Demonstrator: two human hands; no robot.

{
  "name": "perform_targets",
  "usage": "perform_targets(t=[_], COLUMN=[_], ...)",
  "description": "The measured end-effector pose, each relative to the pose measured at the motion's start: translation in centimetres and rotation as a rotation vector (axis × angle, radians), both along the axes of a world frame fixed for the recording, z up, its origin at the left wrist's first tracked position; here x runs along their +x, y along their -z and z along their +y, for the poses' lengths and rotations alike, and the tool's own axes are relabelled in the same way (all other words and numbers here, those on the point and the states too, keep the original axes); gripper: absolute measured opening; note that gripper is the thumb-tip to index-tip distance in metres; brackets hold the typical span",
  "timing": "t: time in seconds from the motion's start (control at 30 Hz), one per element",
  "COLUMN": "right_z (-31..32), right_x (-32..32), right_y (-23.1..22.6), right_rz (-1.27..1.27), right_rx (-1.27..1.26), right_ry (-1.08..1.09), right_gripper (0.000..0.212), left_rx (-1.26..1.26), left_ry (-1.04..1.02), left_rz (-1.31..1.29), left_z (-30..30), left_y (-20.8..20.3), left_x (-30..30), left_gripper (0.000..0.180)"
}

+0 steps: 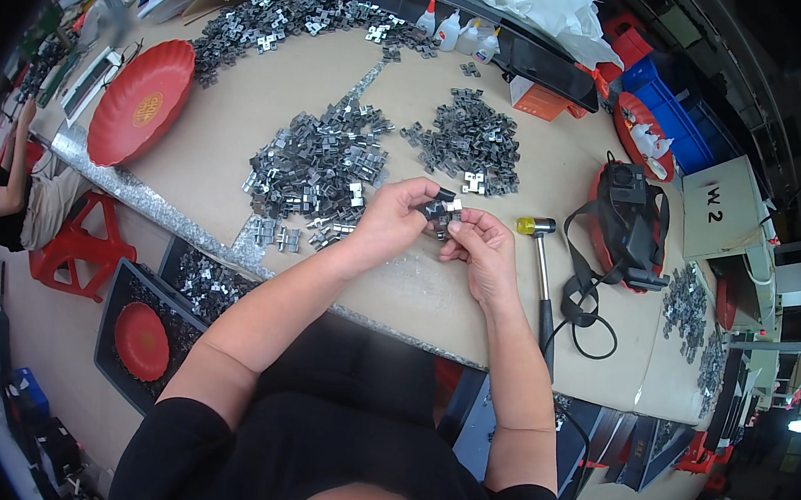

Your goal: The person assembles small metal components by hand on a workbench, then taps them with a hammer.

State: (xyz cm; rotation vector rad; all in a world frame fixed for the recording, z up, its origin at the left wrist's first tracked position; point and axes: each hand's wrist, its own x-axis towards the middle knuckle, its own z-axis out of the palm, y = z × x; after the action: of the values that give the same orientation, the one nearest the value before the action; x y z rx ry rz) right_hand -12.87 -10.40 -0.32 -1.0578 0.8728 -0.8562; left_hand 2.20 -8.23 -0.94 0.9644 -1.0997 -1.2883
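Observation:
My left hand (389, 220) and my right hand (487, 255) meet over the front part of the table, fingers closed. Between the fingertips they pinch a small metal bracket (453, 216), shiny on one side. Something black wraps a fingertip of my left hand. Whether the hands hold one piece or two joined ones, I cannot make out. Just beyond and left of my left hand lies a heap of small metal brackets (318, 162). A second heap of brackets (475, 137) lies straight beyond my hands. To the right of my right hand rests a mallet (540, 253) with a yellow-faced head and black grip.
A long bracket pile (287, 19) lines the far edge near small glue bottles (447, 31). At left is a red plate (143, 104); at right, a strapped black device (624, 212) and a blue crate (676, 112). Below the table's left edge stands a grey bin (118, 321).

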Motion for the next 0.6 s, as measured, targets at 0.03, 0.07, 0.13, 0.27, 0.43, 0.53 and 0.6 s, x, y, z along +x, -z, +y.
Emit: perform_targets(t=[0.03,0.07,0.13,0.27,0.43,0.53,0.6], right_z=[-0.1,-0.4,-0.6,-0.3,0.8,1.3,1.2], right_x=[0.1,0.2,0.4,1.3,-0.9,-1.4,-1.7], right_y=[-0.1,-0.2,-0.1,-0.7,-0.2,-0.3,0.5], right_rz=[-0.020,-0.020,-0.100,-0.068,0.109,0.139,0.107], right_rx=[0.019,0.016,0.095,0.097,0.010,-0.007,-0.183], right_ry=[0.011,0.011,0.011,-0.004,-0.026,0.016,0.084], right_gripper=[0.013,0.013,0.015,0.014,0.016,0.015,0.013], left_rx=[0.010,0.006,0.005,-0.035,0.002,-0.012,-0.070], left_ry=[0.013,0.014,0.033,0.015,0.047,0.033,-0.051], left_rz=[0.023,0.022,0.025,0.118,0.139,0.116,-0.038], left_z=[-0.2,-0.5,-0.6,0.3,0.2,0.9,1.1], left_y=[-0.1,-0.2,-0.1,0.1,2.8,1.9,1.8], left_x=[0.1,0.3,0.7,1.1,-1.0,-1.4,-1.6], left_gripper=[0.032,0.032,0.031,0.025,0.034,0.039,0.037])
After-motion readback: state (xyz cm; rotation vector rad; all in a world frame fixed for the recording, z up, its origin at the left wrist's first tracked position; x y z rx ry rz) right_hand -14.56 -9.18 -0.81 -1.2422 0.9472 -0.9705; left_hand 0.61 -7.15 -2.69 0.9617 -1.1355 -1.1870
